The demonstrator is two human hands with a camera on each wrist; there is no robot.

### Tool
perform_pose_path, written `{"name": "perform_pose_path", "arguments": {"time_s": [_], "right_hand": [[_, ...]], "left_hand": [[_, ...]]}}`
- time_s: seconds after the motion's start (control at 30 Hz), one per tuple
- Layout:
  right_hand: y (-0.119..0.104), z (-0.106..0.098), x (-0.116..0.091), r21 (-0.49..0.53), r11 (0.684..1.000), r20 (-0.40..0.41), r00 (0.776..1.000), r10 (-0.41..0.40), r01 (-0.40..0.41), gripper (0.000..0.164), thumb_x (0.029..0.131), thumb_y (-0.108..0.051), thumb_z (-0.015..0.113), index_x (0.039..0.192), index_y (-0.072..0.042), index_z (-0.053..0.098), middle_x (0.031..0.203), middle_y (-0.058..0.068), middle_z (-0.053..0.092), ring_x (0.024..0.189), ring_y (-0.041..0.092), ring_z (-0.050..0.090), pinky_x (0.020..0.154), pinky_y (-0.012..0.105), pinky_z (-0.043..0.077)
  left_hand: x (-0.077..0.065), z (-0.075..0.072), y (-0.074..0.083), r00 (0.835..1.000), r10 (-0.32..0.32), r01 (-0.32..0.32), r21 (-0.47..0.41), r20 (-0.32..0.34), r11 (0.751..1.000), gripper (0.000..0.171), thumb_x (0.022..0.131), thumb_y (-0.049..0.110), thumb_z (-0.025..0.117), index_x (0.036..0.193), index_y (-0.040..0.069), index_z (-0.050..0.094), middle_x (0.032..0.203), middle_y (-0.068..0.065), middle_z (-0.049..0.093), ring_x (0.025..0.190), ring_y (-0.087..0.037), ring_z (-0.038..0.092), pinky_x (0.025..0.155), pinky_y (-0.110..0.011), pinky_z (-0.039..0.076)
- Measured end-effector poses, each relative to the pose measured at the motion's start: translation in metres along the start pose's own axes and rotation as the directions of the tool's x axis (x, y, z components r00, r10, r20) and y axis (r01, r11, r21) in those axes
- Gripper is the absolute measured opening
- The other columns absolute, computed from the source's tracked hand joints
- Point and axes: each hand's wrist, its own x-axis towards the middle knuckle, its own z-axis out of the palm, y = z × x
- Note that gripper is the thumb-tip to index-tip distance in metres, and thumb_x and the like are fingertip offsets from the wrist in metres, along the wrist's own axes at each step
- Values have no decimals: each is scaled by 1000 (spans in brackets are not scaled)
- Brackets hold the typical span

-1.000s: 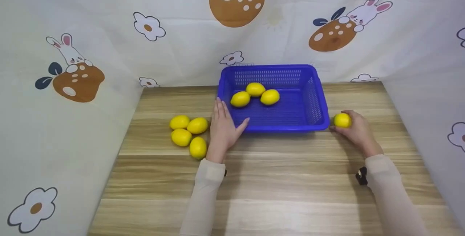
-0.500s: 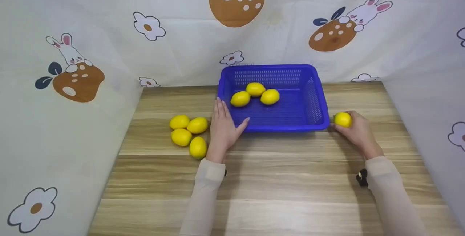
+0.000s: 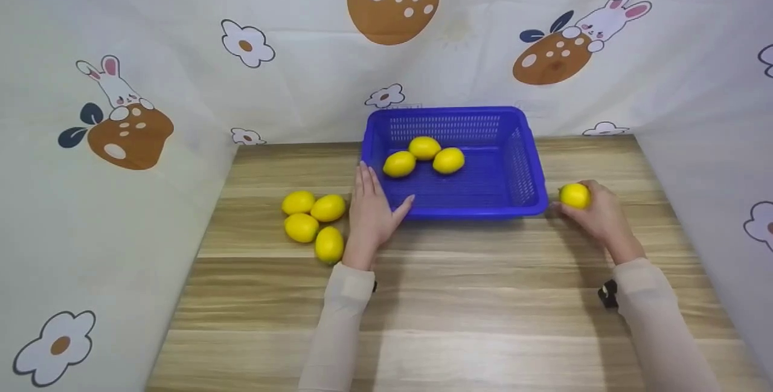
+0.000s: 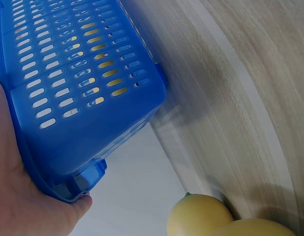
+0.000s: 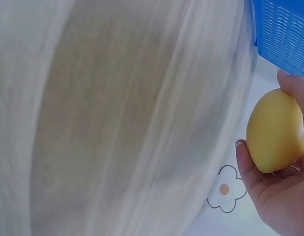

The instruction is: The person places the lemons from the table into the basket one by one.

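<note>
My left hand (image 3: 371,214) rests against the left front corner of a blue plastic basket (image 3: 465,212), fingers straight along the side and thumb spread over the front rim. In the left wrist view the palm lies at the rim of the slotted basket (image 4: 88,142). To the right of the basket, my right hand (image 3: 604,217) holds a yellow lemon (image 3: 575,196) between thumb and fingers. The right wrist view shows this lemon (image 5: 275,130) gripped from the side, apart from the basket. Three lemons (image 3: 424,148) lie together inside the basket, toward its left.
Several lemons (image 3: 301,228) sit in a cluster on the wooden table (image 3: 471,307), just left of my left hand. A pale printed cloth (image 3: 302,78) hangs behind the table and along both sides, close to the back of the basket.
My right hand has shifted slightly to the right and away from the basket, with the lemon in its grip. My left hand and the basket have stayed in place.
</note>
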Motion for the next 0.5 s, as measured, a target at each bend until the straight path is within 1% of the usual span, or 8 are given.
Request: {"name": "perform_pose_path", "arguments": {"time_s": [0.13, 0.23, 0.37, 0.5], "right_hand": [[-4, -7, 1, 8, 1000, 18, 1000, 6, -6, 64, 93, -23, 80, 134, 18, 51, 120, 41, 60, 101, 49, 58, 87, 59, 49], [-7, -12, 2, 9, 1000, 7, 1000, -5, 5, 64, 92, -19, 80, 134, 19, 50, 120, 42, 59, 103, 52, 58, 89, 62, 48], [-13, -19, 4, -9, 1000, -26, 999, -27, 27, 64, 91, -21, 81, 131, 19, 52, 119, 43, 60, 102, 53, 58, 86, 62, 48], [-17, -25, 6, -16, 999, -41, 999, -34, 33, 64, 91, -23, 81, 130, 19, 53, 118, 43, 60, 102, 54, 58, 85, 61, 48]], "left_hand": [[0, 0, 0, 1000, -1, 1, -1, 2, 1000, 108, 102, 69, 48, 162, -15, 14, 173, -32, 3, 163, -43, 7, 131, -49, 17], [0, 0, 0, 1000, -4, 4, 2, 3, 1000, 108, 102, 69, 48, 162, -14, 15, 173, -32, 3, 163, -43, 7, 131, -48, 17], [0, 0, 0, 1000, -6, 6, -3, -6, 1000, 107, 102, 68, 48, 162, -14, 15, 173, -31, 4, 163, -42, 7, 131, -49, 18], [-1, 1, 1, 1000, -3, 3, -4, -15, 1000, 107, 102, 68, 49, 162, -14, 16, 173, -31, 5, 163, -42, 8, 130, -51, 20]]}}
